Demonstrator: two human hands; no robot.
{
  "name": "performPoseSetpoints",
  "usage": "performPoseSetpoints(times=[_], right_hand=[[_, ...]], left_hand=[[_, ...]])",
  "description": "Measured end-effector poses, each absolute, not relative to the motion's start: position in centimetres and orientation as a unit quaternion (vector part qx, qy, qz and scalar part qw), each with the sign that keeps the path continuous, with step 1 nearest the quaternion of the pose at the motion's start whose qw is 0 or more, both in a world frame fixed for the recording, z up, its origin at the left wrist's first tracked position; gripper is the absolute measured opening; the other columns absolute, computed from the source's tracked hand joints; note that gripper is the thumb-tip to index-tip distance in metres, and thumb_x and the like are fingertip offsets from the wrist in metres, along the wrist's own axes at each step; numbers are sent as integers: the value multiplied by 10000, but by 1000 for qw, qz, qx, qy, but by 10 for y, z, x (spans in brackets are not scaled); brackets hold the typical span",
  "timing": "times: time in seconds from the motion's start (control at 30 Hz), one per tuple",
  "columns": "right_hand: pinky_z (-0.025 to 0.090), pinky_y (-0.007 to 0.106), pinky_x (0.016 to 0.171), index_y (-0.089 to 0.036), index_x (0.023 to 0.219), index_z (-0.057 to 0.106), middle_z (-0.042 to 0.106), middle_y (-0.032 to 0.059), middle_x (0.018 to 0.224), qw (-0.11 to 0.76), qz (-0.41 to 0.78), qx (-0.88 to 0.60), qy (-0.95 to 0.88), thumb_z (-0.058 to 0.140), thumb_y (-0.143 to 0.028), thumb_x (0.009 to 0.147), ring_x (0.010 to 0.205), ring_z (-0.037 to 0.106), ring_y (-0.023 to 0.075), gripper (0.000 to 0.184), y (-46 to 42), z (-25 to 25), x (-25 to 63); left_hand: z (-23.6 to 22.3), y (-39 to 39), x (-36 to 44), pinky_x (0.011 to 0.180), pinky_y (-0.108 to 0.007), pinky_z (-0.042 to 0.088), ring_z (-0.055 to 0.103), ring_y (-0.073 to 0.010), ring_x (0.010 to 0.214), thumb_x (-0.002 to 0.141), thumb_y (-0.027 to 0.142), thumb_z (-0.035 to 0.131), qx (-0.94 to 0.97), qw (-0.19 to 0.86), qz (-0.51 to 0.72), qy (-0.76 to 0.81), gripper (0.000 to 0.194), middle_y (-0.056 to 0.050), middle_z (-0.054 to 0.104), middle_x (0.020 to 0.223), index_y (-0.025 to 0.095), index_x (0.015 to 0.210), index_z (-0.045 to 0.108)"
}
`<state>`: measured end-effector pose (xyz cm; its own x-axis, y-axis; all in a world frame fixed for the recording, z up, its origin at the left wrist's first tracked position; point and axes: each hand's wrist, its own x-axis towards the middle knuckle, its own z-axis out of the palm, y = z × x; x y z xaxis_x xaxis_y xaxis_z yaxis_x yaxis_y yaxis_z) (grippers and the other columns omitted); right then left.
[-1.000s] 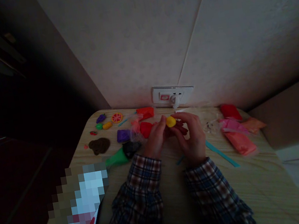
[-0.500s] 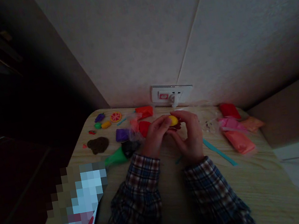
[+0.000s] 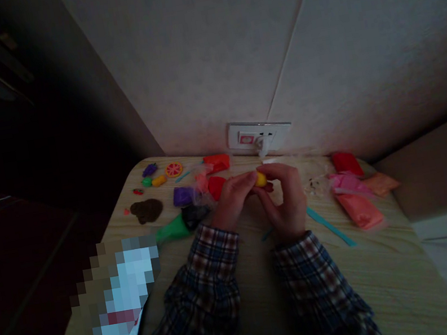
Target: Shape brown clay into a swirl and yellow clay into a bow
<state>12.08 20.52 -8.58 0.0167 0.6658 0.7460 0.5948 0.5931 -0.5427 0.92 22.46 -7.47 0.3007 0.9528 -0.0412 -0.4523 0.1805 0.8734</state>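
Note:
Over the middle of the table, a small lump of yellow modelling clay (image 3: 260, 179) sits between my hands, with a dark red piece (image 3: 268, 187) just under it. My left hand (image 3: 235, 197) is closed, its thumb and fingers against the clay from the left. From the right, my right hand (image 3: 288, 198) curls round with thumb and index finger at the same lump. Its underside is hidden by my fingers. Below my right hand, a teal flat modelling tool (image 3: 331, 227) lies on the wood.
Clay packets, including purple (image 3: 183, 196), green (image 3: 172, 229) and coral (image 3: 360, 210), lie on both sides. Small clay fruits, one a citrus slice (image 3: 173, 169), and a brown clay shape (image 3: 147, 210) are at left. A phone (image 3: 127, 298) rests front left; a wall socket (image 3: 260, 136) is behind.
My thumbs and fingers have closed further over the yellow clay, so less of it and of the dark red piece shows. The camera view has shifted slightly.

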Motion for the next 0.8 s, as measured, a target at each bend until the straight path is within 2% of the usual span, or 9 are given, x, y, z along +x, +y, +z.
performPoseSetpoints(times=[0.13,0.27,0.47,0.67,0.8], right_hand=[[488,420,808,-234,1082,557,623,56,980,553,0,-453,-700,575,-204,846,940,581,222,238,205,-84,120],[480,433,843,-231,1118,528,613,69,1029,540,9,-446,-713,557,-182,843,1000,565,231,281,206,-85,121],[482,430,851,-225,1086,554,630,66,1001,538,6,-442,-718,535,-156,845,990,573,228,252,208,-88,118],[469,452,891,-234,1104,566,636,71,1048,536,-3,-439,-722,510,-164,856,1032,572,236,264,208,-86,119],[468,445,890,-232,1138,558,626,76,1071,537,-3,-437,-721,539,-173,842,1041,565,238,303,207,-84,120]], left_hand=[[-71,222,9,749,-316,501,670,-187,777,655,466,749,362,721,512,294,402,-24,685,777,158,859,592],[-73,223,11,746,-279,485,649,-149,742,649,401,770,371,726,505,285,341,5,668,756,160,806,587],[-81,225,11,807,-291,454,621,-175,857,724,503,666,384,709,504,307,370,-26,672,786,134,756,666],[-76,224,12,811,-289,454,608,-184,896,656,437,749,400,707,498,303,357,-26,664,838,140,837,670],[-76,223,11,804,-332,487,628,-217,911,686,498,701,362,730,500,293,383,-47,666,813,136,804,658]])
